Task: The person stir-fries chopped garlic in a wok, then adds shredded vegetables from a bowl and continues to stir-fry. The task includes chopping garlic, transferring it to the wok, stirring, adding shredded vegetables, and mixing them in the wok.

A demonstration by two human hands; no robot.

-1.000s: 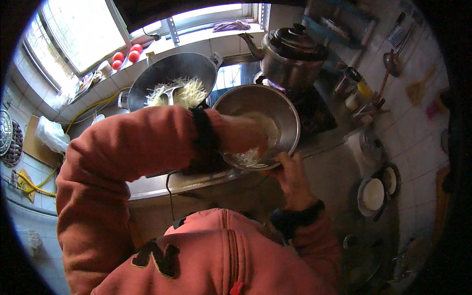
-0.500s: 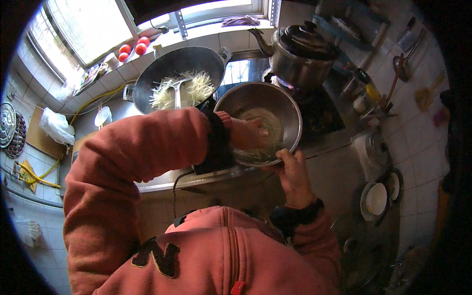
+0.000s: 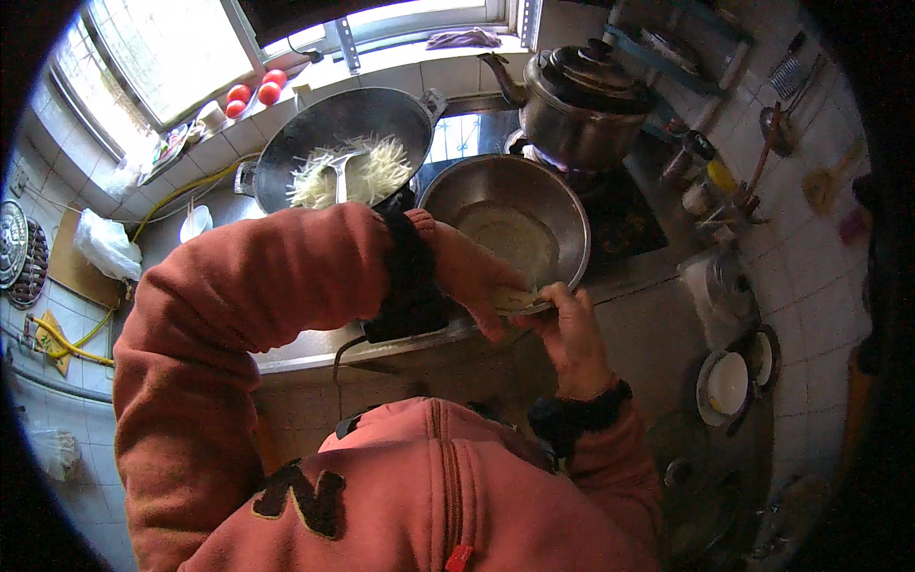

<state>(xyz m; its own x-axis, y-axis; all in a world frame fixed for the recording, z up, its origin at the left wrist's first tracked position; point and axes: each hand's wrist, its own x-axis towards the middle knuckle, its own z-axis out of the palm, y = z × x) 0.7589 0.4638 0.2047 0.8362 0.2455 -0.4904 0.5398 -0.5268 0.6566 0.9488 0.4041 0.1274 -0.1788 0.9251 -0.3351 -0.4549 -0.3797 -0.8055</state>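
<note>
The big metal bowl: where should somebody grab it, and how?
Probably hold the metal bowl by its near right rim, coming from the person's right and pinching over the edge. It's round, with no handle showing, and that slim edge, where the right hand is, looks easy to pinch.

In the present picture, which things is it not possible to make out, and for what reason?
All in the head view:
- Kettle: its inside, hidden by the lid.
- White bowl: its near side, hidden by the left sleeve.
- Left hand: whether its fingertips hold anything at the rim of the metal bowl; too small and blurred.
</note>
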